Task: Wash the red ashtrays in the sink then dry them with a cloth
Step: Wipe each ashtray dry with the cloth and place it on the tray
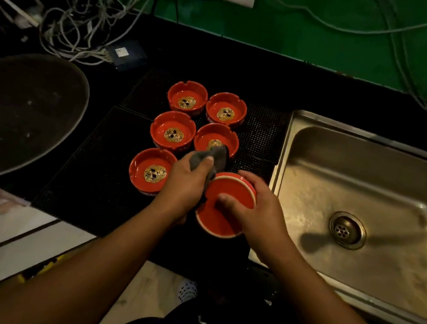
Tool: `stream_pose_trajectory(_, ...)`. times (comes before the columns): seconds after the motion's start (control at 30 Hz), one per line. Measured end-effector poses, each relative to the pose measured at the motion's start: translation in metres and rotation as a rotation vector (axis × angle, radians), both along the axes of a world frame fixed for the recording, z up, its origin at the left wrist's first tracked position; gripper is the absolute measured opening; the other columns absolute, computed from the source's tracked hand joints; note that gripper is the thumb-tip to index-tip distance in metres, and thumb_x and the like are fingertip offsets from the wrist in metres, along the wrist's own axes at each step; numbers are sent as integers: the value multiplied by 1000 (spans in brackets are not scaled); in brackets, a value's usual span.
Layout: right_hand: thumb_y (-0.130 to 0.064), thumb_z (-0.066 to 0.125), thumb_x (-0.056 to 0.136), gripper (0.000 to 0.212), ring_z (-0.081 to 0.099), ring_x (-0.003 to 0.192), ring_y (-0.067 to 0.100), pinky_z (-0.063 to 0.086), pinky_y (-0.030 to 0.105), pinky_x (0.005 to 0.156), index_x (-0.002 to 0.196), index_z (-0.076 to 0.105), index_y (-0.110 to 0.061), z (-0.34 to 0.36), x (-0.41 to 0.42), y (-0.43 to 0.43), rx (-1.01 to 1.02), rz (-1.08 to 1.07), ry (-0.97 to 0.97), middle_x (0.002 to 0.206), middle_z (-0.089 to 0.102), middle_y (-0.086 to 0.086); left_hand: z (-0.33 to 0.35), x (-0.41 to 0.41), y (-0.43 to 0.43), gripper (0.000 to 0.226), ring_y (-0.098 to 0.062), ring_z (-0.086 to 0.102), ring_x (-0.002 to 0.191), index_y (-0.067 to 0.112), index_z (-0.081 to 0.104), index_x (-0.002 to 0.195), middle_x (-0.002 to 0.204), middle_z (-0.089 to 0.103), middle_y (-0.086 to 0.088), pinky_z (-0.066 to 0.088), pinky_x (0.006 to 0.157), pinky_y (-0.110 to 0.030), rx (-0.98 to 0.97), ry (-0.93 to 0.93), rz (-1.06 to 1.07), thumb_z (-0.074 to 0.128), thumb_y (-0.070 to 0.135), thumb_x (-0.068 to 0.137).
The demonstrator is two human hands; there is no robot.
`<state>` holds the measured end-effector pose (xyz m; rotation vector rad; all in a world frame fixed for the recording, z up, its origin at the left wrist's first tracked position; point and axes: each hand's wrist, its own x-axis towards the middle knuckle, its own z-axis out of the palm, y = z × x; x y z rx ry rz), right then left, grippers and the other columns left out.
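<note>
Right hand (260, 212) curls round the upside-down red ashtray (214, 218), thumb across its base, just left of the sink (321, 151), while the left hand (185, 185) pinches a grey cloth (217, 157) against its rim (five more ashtrays (173, 131) sit upright on the mat (97, 170) behind).

Head-worn wide view, angled down, close over counter (251, 63) and sink (344, 183)

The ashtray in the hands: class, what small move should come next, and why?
Probably sweep the cloth across the upturned base of the ashtray. The right hand holds it base toward the camera, and the left hand grips the cloth at its left edge, so drying seems in progress.
</note>
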<state>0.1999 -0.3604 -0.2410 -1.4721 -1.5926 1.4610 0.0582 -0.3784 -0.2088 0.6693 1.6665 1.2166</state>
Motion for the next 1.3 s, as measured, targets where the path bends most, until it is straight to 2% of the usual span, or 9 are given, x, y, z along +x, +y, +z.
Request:
stream_pose_trajectory(0.1, -40, 80, 71, 66, 56, 105, 14, 53, 34, 86, 128, 49, -30, 0, 0, 7, -13, -36, -14, 118, 57, -7, -3, -3, -6, 14, -12, 61, 95, 34, 51, 111, 98, 60, 10, 53, 85, -35, 30, 103, -58, 45, 32, 99)
stream_pose_trajectory(0.27, -30, 75, 80, 45, 61, 104, 21, 55, 38, 84, 117, 50, -23, 0, 4, 39, 1, -186, 33, 113, 60, 0, -30, -24, -18, 37, -14, 52, 111, 19, 49, 133, 122, 53, 0, 45, 94, -31, 7, 651, -302, 49, 26, 97)
stream_pose_trajectory(0.5, -36, 60, 91, 29, 59, 99, 14, 55, 36, 82, 116, 48, -26, 16, -1, 50, 49, 37, 57, 113, 58, -2, -73, 1, -16, 66, -26, 9, 146, 26, 27, 148, 156, 23, -1, 2, 117, -48, -247, 1053, -830, 51, 49, 91)
stream_pose_trajectory(0.6, -34, 58, 93, 30, 56, 94, 2, 49, 22, 74, 119, 48, -26, 20, -16, 49, 174, 266, -12, 107, 55, -11, -70, -9, -21, 54, -27, 27, 139, 18, 40, 142, 147, 38, -7, 19, 116, -44, -134, 880, -658, 49, 41, 94)
stream_pose_trajectory(0.73, -41, 51, 91, 33, 52, 99, 13, 42, 34, 89, 119, 49, -22, 16, -47, 45, 691, 643, -210, 108, 57, -3, -49, -54, -41, 43, -23, 58, 115, 21, 58, 123, 125, 62, -6, 43, 102, -44, -66, 146, 69, 39, 48, 95)
stream_pose_trajectory(0.83, -44, 45, 87, 36, 41, 102, 16, 32, 40, 90, 118, 47, -26, 12, -89, 39, 948, 888, -264, 107, 61, -1, -28, -99, -57, 42, -25, 65, 102, 23, 63, 114, 111, 69, -6, 51, 88, -44, -47, -358, 295, 33, 48, 99)
stream_pose_trajectory(1.03, -42, 51, 82, 35, 39, 106, 15, 32, 43, 95, 113, 58, -29, 4, -203, 31, 1101, 977, -153, 111, 52, -4, -18, -206, -85, 22, -25, 66, 94, 9, 61, 111, 105, 68, -16, 56, 78, -46, 34, -362, 410, 52, 21, 95)
stream_pose_trajectory(1.17, -53, 58, 83, 45, 32, 118, 9, 33, 37, 102, 120, 54, -28, 0, -289, 39, 736, 738, -126, 126, 37, -4, -22, -294, -85, 21, -28, 66, 97, 8, 59, 113, 107, 68, -15, 56, 80, -51, -18, -292, 501, 57, 11, 92)
stream_pose_trajectory(1.3, -49, 51, 92, 57, 32, 136, 19, 19, 46, 116, 142, 37, -24, -19, -355, 63, 529, 766, -506, 147, 35, -1, -32, -372, -63, 25, -24, 64, 103, 11, 55, 120, 113, 64, -8, 58, 77, -45, -64, -228, 540, 51, 13, 96)
